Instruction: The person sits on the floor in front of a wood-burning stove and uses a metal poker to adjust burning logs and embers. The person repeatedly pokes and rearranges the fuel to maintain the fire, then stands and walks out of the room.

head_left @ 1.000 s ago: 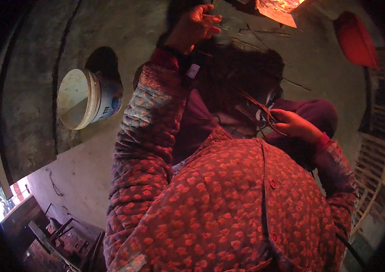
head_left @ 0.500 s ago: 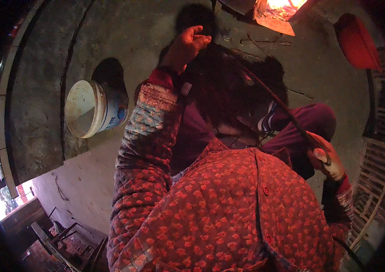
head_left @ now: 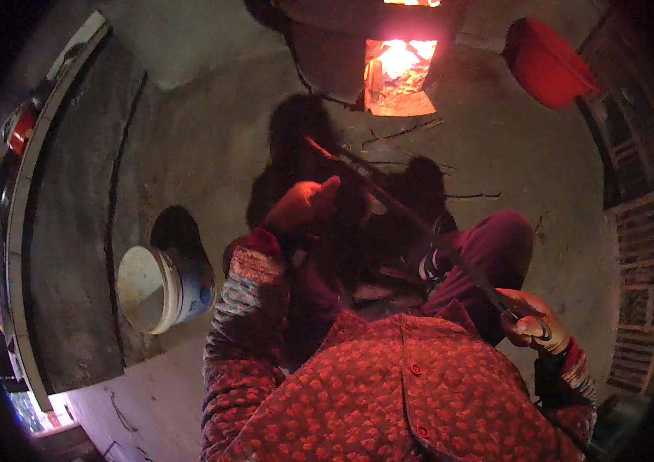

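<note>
My right hand point(head_left: 533, 323) is closed round the looped handle of long dark fire tongs point(head_left: 419, 223), at the right beside my bent knee. The tongs slant up and left across my lap, and their far tip glows reddish in the firelight over the floor. My left hand point(head_left: 301, 206) hovers left of the tongs, below that tip and apart from it. Shadow and blur hide most of its fingers, and nothing shows in it. Ahead, a stove opening point(head_left: 400, 77) holds a bright fire.
Thin sticks point(head_left: 404, 135) lie on the floor before the stove. A white bucket point(head_left: 146, 291) stands at the left by a low ledge. A red basin point(head_left: 550, 63) is at the far right, above a slatted wooden rack point(head_left: 641, 292).
The view has tilted up, so the fire sits lower and shows more. My left hand has drawn back toward me, and its spread fingers no longer show clearly. My right hand keeps the fire tongs.
</note>
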Available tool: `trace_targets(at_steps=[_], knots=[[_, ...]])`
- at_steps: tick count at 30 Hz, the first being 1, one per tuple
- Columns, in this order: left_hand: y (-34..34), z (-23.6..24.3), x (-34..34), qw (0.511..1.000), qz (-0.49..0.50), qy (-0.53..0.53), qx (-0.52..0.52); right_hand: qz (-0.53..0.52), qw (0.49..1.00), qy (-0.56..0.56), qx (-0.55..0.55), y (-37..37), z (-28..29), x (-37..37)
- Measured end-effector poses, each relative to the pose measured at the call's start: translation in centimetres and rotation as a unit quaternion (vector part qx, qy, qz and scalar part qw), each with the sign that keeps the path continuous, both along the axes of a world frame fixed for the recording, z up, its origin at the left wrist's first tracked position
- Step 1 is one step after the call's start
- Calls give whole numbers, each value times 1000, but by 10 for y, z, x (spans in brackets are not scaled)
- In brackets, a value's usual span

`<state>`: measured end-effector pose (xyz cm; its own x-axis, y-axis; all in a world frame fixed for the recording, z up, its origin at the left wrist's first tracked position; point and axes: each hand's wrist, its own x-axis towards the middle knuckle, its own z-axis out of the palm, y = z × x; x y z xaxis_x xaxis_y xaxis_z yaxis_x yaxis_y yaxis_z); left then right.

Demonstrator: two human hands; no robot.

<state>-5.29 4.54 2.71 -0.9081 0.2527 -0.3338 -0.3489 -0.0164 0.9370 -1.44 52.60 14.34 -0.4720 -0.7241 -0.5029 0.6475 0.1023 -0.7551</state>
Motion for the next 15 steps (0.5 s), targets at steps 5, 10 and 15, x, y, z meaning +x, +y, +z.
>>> trace_targets(at_steps=[5,10,15], knots=[[34,18,6,986,35,-158,-29,33,998,48,-37,-3,7,3],[48,22,7,976,83,-140,147,44,995,74,-48,-5,10,5],[56,5,6,971,128,-71,187,26,996,66,-52,1,4,5]])
